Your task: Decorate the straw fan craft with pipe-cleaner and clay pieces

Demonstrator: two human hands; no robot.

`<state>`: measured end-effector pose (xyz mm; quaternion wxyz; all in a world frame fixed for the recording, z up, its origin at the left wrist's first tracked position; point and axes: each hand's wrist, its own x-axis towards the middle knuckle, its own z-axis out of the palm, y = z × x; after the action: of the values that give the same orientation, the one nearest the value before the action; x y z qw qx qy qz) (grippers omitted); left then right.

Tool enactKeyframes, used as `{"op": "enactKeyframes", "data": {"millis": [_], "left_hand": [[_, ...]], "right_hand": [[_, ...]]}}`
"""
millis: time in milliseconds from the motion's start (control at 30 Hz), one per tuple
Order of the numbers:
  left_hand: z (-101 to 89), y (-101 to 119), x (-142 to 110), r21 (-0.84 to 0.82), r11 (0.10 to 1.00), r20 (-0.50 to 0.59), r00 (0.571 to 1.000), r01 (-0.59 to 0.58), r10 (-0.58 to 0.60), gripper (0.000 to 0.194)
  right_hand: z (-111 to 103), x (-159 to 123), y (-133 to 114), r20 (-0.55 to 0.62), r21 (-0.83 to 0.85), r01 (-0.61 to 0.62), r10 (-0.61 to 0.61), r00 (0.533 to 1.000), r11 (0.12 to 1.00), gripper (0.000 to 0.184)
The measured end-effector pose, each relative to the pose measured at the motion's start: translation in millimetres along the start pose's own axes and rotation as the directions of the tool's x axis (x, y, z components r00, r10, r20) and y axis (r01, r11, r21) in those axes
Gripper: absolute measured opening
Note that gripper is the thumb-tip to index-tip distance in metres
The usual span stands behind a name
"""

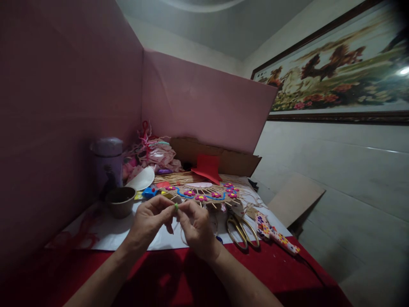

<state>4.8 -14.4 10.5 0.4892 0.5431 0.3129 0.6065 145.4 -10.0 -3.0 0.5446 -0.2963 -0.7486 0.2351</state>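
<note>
A small lump of green modelling clay [176, 206] is pinched between the fingertips of my left hand [152, 217] and my right hand [197, 224], which meet over the near side of the work sheet. Just beyond them lies a fan-shaped piece made of thin sticks [204, 194]. Pink clay flowers [201, 198] with yellow centres and a wavy blue line decorate its curved band. My fingers hide part of its left end.
Gold-handled scissors [242, 232] and a flower-patterned glue gun [276, 236] with a cord lie to the right. On the left stand a bowl [120, 201] and a purple tumbler [108, 166]. Pink panels [204, 102] rise behind a crumpled pink pile [158, 155] and red paper [207, 166].
</note>
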Motion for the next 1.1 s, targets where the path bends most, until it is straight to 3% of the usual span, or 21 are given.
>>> {"op": "enactKeyframes", "data": {"millis": [67, 133, 233, 333, 433, 533, 633, 833, 1100], "left_hand": [[1.9, 1.4, -0.5, 0.008, 1.000, -0.026, 1.000, 0.002, -0.002, 0.021], [3.5, 2.4, -0.8, 0.021, 1.000, -0.045, 0.999, 0.010, -0.009, 0.022], [3.7, 1.9, -0.8, 0.039, 0.999, -0.039, 0.999, 0.009, -0.007, 0.023], [1.8, -0.1, 0.2, 0.050, 0.999, -0.031, 1.000, -0.001, 0.003, 0.021], [1.1, -1.9, 1.2, 0.048, 0.996, -0.009, 0.998, 0.068, -0.068, 0.025], [2.2, -3.4, 1.1, 0.040, 0.990, 0.089, 0.986, 0.138, -0.141, 0.028], [2.6, -4.6, -0.3, 0.027, 0.995, 0.124, 0.987, 0.098, -0.100, 0.026], [1.7, -4.0, -2.0, 0.015, 0.997, 0.133, 0.988, 0.080, -0.082, 0.024], [3.4, -0.1, -3.6, 0.025, 0.996, 0.092, 0.992, 0.085, -0.087, 0.024]], "right_hand": [[-0.1, 0.3, -0.9, 0.024, 0.022, -0.006, 0.005, 1.000, 1.000, 0.013], [0.7, 1.9, 0.5, 0.035, 0.110, -0.091, 0.088, 0.995, 0.990, 0.017], [2.7, 6.2, 4.9, 0.037, 0.302, -0.253, 0.254, 0.967, 0.919, 0.025], [4.0, 10.1, 6.9, 0.045, 0.427, -0.317, 0.330, 0.943, 0.847, 0.029], [5.3, 11.3, 5.2, -0.005, 0.462, -0.279, 0.317, 0.948, 0.842, 0.027], [6.9, 10.9, 3.3, -0.037, 0.478, -0.203, 0.250, 0.967, 0.855, 0.023], [6.9, 10.8, 3.1, -0.029, 0.493, -0.189, 0.233, 0.972, 0.849, 0.022], [2.5, 12.2, 1.3, -0.040, 0.483, -0.256, 0.313, 0.949, 0.837, 0.022], [-0.3, 10.7, -4.7, -0.027, 0.431, -0.218, 0.254, 0.967, 0.876, 0.020]]}}
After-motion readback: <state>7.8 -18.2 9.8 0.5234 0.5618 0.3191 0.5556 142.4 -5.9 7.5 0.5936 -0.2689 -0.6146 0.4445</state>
